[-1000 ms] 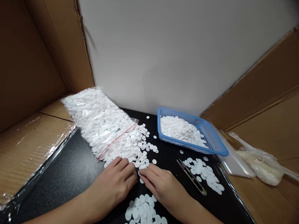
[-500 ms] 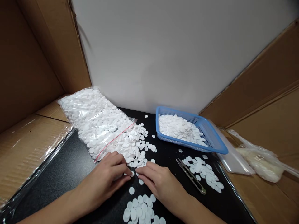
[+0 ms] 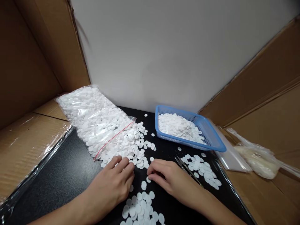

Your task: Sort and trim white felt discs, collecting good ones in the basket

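Note:
My left hand (image 3: 116,179) is curled at the front edge of the loose pile of small white discs (image 3: 126,147); its fingertips point down and are hidden, so what they hold cannot be seen. To its right, my right hand (image 3: 172,178) has thumb and forefinger pinched together, with a white disc (image 3: 148,179) at their tips. Below and between the hands, two discs (image 3: 143,185) partly overlap. Nearer me lies a spread group of white discs (image 3: 140,207). The pile comes out of a clear zip bag (image 3: 86,109) with a red strip, full of discs.
A blue plastic basket (image 3: 217,143) at the back right holds many white discs. Tweezers (image 3: 186,167), partly behind my right hand, lie beside another group of discs (image 3: 202,170). Clear plastic bags (image 3: 257,159) rest at the right. Cardboard walls (image 3: 264,62) flank the black tabletop (image 3: 67,165).
My hands have moved apart: the left has turned palm down and its fingers curl under, the right has shifted right. Two overlapping discs now lie between them. The view has shifted slightly.

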`<control>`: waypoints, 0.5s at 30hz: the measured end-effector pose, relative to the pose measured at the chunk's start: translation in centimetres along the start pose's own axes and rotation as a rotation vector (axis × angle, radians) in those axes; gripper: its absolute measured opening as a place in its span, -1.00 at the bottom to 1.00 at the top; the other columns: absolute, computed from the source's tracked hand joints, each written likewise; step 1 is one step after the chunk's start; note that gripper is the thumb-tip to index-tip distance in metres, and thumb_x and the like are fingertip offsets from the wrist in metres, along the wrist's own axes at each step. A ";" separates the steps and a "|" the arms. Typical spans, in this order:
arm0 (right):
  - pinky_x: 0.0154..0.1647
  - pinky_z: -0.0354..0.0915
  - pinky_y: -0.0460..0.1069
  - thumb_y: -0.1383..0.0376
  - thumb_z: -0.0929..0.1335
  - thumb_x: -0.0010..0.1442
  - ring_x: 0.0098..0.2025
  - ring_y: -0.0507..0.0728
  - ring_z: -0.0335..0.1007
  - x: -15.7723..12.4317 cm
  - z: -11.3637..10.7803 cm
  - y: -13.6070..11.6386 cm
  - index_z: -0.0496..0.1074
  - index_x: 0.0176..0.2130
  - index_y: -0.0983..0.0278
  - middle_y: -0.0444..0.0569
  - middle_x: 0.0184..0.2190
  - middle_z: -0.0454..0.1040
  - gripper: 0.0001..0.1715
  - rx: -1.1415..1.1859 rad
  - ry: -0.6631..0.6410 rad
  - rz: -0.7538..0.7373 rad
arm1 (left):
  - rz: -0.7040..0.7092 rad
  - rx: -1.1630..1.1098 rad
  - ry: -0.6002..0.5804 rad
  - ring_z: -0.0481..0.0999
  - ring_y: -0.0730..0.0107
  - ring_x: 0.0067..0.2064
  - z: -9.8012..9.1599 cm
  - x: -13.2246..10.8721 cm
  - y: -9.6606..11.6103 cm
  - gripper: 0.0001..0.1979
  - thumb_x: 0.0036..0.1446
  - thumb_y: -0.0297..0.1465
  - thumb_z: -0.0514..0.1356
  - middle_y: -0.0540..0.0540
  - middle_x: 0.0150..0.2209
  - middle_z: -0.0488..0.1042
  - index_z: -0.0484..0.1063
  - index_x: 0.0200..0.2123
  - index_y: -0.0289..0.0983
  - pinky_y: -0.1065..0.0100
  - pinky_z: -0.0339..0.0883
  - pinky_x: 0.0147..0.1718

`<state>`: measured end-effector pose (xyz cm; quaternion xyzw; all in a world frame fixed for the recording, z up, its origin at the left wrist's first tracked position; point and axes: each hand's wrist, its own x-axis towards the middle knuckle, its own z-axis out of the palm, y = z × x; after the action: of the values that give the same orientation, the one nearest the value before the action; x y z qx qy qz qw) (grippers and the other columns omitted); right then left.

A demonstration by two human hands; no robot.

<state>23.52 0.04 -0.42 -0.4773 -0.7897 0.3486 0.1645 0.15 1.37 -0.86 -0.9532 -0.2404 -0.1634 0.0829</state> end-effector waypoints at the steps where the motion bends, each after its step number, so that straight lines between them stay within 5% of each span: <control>1: -0.29 0.22 -0.10 0.45 0.34 0.31 -0.30 0.03 0.40 0.1 0.0 0.0 0.43 -0.31 0.22 -0.16 -0.34 0.46 -0.83 -0.003 0.015 0.000 | -0.043 -0.081 0.016 0.30 0.21 -0.26 0.3 -0.1 0.1 -0.88 0.21 -0.58 0.21 -0.05 -0.37 0.42 0.48 -0.38 -0.31 0.19 0.06 -0.19; 6: -0.24 0.26 -0.10 0.49 0.36 0.28 -0.25 0.05 0.41 0.4 0.2 -0.3 0.48 -0.30 0.24 -0.11 -0.27 0.44 -0.82 0.023 0.018 -0.010 | -0.279 -0.453 0.055 0.28 0.29 -0.26 2.1 -0.5 0.7 -0.83 0.13 -0.59 0.30 0.04 -0.37 0.36 0.45 -0.41 -0.21 0.25 -0.01 -0.26; 15: -0.26 0.28 -0.10 0.44 0.35 0.30 -0.27 0.05 0.45 -0.3 0.3 -0.9 0.52 -0.28 0.20 -0.16 -0.31 0.54 -0.81 0.101 -0.081 0.035 | -0.407 -0.401 -0.072 0.30 0.27 -0.23 0.9 -1.2 -2.5 -0.81 0.32 -0.56 0.15 0.01 -0.31 0.46 0.50 -0.26 -0.18 0.22 -0.01 -0.24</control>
<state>22.91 -0.58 0.07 -0.4675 -0.7686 0.4101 0.1501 -1.84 3.22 -1.96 -0.8879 -0.3926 -0.1869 -0.1503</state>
